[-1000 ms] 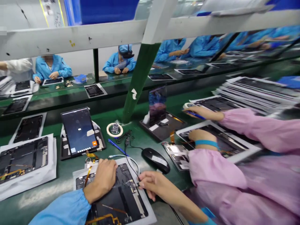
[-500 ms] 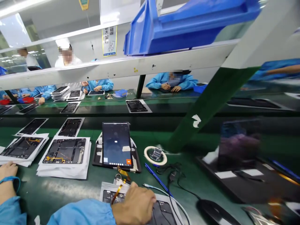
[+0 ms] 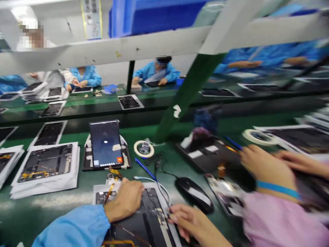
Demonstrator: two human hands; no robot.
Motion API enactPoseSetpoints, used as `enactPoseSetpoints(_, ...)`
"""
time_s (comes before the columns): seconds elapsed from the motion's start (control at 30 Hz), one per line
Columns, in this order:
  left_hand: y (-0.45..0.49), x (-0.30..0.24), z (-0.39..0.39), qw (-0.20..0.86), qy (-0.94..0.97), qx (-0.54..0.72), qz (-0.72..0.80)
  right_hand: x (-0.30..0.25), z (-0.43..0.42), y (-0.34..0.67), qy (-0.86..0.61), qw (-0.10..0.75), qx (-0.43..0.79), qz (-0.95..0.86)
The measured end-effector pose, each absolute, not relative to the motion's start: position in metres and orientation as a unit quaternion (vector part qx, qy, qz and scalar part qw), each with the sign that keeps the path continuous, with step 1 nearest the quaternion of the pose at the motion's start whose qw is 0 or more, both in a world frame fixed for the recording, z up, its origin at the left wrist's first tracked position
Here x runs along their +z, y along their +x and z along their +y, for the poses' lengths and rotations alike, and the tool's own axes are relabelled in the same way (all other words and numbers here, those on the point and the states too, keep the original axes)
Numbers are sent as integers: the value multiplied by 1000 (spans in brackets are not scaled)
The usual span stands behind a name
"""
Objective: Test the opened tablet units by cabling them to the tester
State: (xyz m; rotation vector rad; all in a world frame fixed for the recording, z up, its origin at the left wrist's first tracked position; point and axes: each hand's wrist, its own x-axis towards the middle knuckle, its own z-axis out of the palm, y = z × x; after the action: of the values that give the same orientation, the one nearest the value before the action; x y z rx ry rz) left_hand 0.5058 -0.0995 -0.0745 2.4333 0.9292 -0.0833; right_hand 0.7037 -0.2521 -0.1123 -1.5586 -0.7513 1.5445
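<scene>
Along the green assembly bench [image 3: 61, 214], our left hand [image 3: 124, 200] rests curled on an opened tablet [image 3: 146, 226], our right hand [image 3: 191, 219] beside a black cable [image 3: 160, 193]; neither grip can be told.

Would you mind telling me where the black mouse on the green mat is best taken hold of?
I would cup the black mouse over its rounded body, from above and the near right side, since the right hand lies closest there. Its cable leaves the far end, so that end is probably best left free.
</scene>
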Motion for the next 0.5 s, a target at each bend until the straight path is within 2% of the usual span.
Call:
enactPoseSetpoints(0.23,510,-87,-89,262,911,14,320,-98,-242,700,-607,435,605,-277)
enactPoseSetpoints(0.5,510,-92,-94,260,911,32,317,-95,-242,701,-610,394,617,-303)
